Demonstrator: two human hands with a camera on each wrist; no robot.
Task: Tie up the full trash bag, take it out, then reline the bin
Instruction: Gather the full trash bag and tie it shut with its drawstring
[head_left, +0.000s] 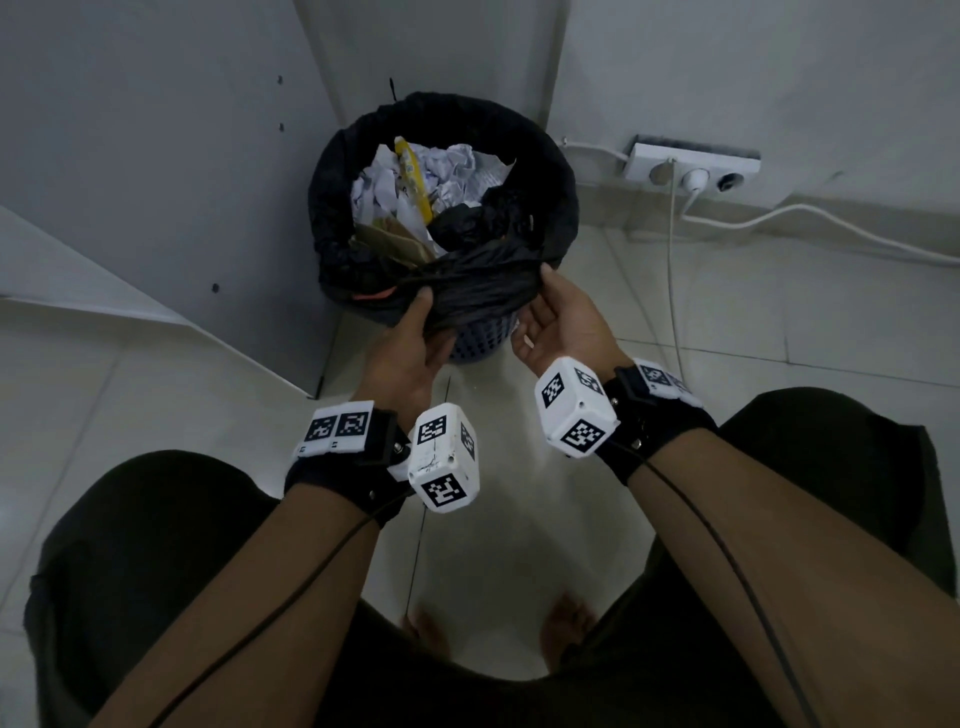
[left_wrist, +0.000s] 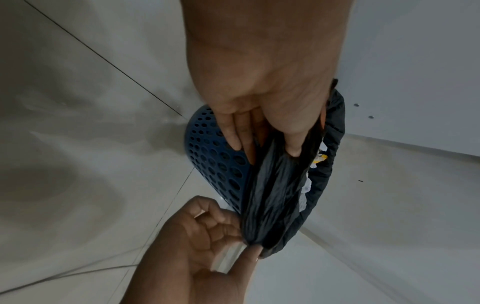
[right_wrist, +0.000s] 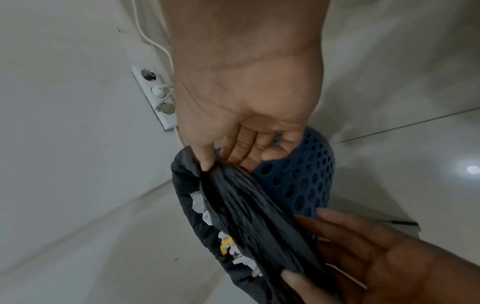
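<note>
A blue perforated bin (head_left: 483, 345) stands in the corner, lined with a black trash bag (head_left: 467, 291) full of crumpled paper (head_left: 447, 171) and a yellow wrapper. The bag's near edge is pulled off the rim and bunched into a band. My left hand (head_left: 426, 322) pinches the band's left end, thumb on top. My right hand (head_left: 545, 296) pinches its right end. The left wrist view shows the left hand (left_wrist: 265, 144) gripping the bag (left_wrist: 272, 195) over the bin (left_wrist: 215, 156). In the right wrist view the right hand (right_wrist: 221, 160) pinches the bag (right_wrist: 246, 205) beside the bin (right_wrist: 301, 179).
A white power strip (head_left: 691, 166) with plugged white cables (head_left: 831, 228) lies on the floor by the right wall. A white cabinet panel (head_left: 156, 182) stands close on the bin's left. My bare feet (head_left: 566, 623) are on the tiled floor below the hands.
</note>
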